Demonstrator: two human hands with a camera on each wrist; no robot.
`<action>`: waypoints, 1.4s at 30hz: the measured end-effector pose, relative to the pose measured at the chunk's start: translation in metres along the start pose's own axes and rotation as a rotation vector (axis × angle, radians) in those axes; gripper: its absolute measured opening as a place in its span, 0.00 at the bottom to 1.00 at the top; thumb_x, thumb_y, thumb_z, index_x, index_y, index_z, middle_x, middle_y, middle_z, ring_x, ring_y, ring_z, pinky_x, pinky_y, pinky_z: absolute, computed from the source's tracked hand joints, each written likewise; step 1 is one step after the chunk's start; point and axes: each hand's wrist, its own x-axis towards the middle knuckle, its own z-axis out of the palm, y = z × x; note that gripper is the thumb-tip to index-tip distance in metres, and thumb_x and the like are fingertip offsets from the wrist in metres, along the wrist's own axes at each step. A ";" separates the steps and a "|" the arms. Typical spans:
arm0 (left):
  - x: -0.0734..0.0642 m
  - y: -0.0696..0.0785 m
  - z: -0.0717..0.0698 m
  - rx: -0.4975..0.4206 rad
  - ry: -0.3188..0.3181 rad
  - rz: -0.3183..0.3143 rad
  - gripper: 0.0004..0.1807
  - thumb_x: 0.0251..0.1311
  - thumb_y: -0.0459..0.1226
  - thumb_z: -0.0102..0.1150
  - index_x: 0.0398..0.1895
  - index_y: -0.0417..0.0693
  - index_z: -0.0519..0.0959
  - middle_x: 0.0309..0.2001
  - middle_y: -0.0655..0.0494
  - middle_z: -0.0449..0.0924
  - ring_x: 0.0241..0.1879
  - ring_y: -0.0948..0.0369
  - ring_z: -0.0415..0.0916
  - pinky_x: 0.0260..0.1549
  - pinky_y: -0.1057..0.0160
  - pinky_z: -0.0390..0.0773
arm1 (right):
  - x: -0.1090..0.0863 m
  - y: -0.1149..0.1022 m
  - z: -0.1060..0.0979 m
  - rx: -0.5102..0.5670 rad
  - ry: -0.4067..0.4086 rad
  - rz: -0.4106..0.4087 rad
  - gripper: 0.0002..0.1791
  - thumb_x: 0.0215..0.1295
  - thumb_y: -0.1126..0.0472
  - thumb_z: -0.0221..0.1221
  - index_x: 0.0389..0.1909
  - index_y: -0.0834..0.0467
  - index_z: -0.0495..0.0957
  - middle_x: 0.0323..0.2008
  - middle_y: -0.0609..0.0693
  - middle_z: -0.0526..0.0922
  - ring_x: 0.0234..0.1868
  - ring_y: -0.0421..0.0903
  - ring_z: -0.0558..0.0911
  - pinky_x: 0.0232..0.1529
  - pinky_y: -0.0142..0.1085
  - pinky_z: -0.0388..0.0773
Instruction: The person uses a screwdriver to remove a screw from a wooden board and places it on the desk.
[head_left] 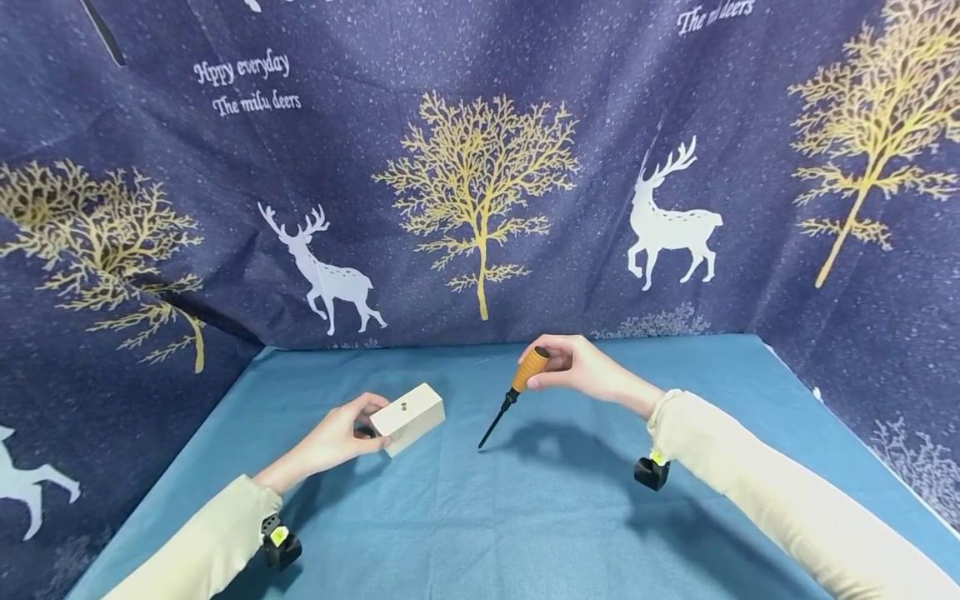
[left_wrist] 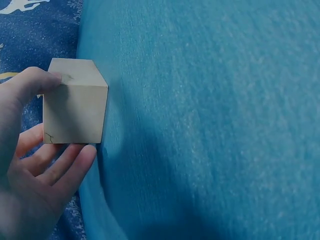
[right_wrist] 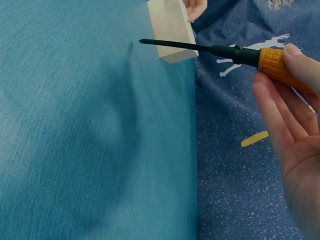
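Note:
My left hand (head_left: 347,435) grips a pale wooden block (head_left: 414,423) at its left end, thumb on the near side and fingers behind. Two small dark holes show in the block's upper face. In the left wrist view the block (left_wrist: 75,115) has a plain end face with a thin crack near a lower corner. To the right, my right hand (head_left: 573,367) holds a screwdriver (head_left: 517,387) by its orange ribbed handle. Its black shaft slants down and left, the tip apart from the block. The right wrist view shows the screwdriver (right_wrist: 225,51) overlapping the block.
A blue cloth (head_left: 480,533) covers the table. Behind it hangs a dark blue curtain (head_left: 525,50) printed with white deer and golden trees. A small black camera (head_left: 652,472) is strapped at the right wrist, another camera (head_left: 282,550) at the left.

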 end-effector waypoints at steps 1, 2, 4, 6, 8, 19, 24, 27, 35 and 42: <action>0.000 0.000 0.001 -0.007 -0.004 0.000 0.26 0.55 0.36 0.70 0.57 0.40 0.73 0.50 0.41 0.82 0.41 0.56 0.82 0.35 0.67 0.81 | 0.000 0.000 0.000 0.000 0.008 0.001 0.23 0.60 0.58 0.68 0.55 0.60 0.77 0.49 0.57 0.85 0.48 0.49 0.87 0.48 0.41 0.83; 0.000 0.001 0.001 -0.016 -0.009 0.000 0.27 0.56 0.36 0.70 0.57 0.40 0.73 0.51 0.41 0.81 0.42 0.56 0.82 0.36 0.67 0.82 | -0.001 -0.001 0.001 0.001 0.018 0.002 0.23 0.60 0.58 0.69 0.55 0.59 0.77 0.49 0.58 0.85 0.48 0.48 0.87 0.49 0.40 0.83; 0.000 0.001 0.003 -0.024 -0.014 0.001 0.27 0.56 0.35 0.70 0.58 0.41 0.73 0.52 0.41 0.81 0.42 0.57 0.81 0.37 0.66 0.82 | -0.002 -0.002 0.002 -0.005 0.038 0.003 0.23 0.60 0.58 0.69 0.56 0.59 0.77 0.48 0.58 0.86 0.48 0.47 0.87 0.48 0.39 0.83; 0.001 0.002 0.005 -0.033 -0.023 0.012 0.27 0.56 0.35 0.69 0.59 0.41 0.72 0.53 0.40 0.80 0.42 0.58 0.81 0.37 0.67 0.82 | -0.004 -0.004 0.003 -0.007 0.058 0.002 0.24 0.60 0.58 0.69 0.56 0.59 0.76 0.49 0.58 0.86 0.47 0.46 0.87 0.48 0.39 0.83; 0.002 0.003 0.007 -0.042 -0.028 0.025 0.27 0.57 0.34 0.68 0.60 0.41 0.72 0.55 0.40 0.79 0.42 0.58 0.80 0.38 0.67 0.83 | -0.005 -0.005 0.005 0.004 0.075 -0.009 0.25 0.60 0.58 0.68 0.57 0.60 0.76 0.49 0.59 0.85 0.46 0.45 0.87 0.48 0.40 0.84; 0.009 0.010 0.022 -0.117 -0.062 0.066 0.26 0.60 0.33 0.65 0.62 0.43 0.72 0.58 0.40 0.76 0.47 0.54 0.78 0.39 0.68 0.83 | -0.018 -0.014 0.010 0.013 0.137 -0.071 0.23 0.64 0.61 0.66 0.59 0.55 0.73 0.44 0.59 0.86 0.35 0.45 0.85 0.39 0.41 0.83; 0.011 0.014 0.026 -0.144 -0.086 0.061 0.26 0.61 0.33 0.64 0.63 0.43 0.71 0.60 0.39 0.74 0.52 0.48 0.77 0.41 0.66 0.83 | -0.022 -0.017 0.009 0.021 0.128 -0.100 0.25 0.64 0.62 0.65 0.61 0.56 0.71 0.49 0.62 0.84 0.40 0.43 0.86 0.43 0.43 0.84; 0.013 0.016 0.028 -0.154 -0.092 0.064 0.26 0.61 0.33 0.64 0.63 0.44 0.71 0.59 0.39 0.74 0.52 0.47 0.77 0.41 0.66 0.83 | -0.025 -0.019 0.009 0.036 0.118 -0.117 0.26 0.64 0.64 0.64 0.62 0.57 0.70 0.53 0.63 0.82 0.44 0.43 0.87 0.46 0.42 0.84; 0.017 0.022 0.035 -0.165 -0.105 0.068 0.26 0.61 0.33 0.64 0.63 0.45 0.71 0.60 0.41 0.74 0.53 0.48 0.77 0.42 0.67 0.82 | -0.032 -0.026 0.008 0.004 0.135 -0.188 0.27 0.66 0.65 0.62 0.65 0.52 0.67 0.46 0.59 0.84 0.41 0.47 0.87 0.44 0.42 0.84; 0.019 0.027 0.040 -0.181 -0.114 0.085 0.26 0.61 0.32 0.63 0.63 0.45 0.71 0.60 0.41 0.74 0.53 0.48 0.76 0.43 0.65 0.82 | -0.038 -0.029 0.008 -0.053 0.183 -0.244 0.29 0.67 0.65 0.62 0.67 0.51 0.65 0.42 0.56 0.84 0.40 0.49 0.86 0.42 0.38 0.83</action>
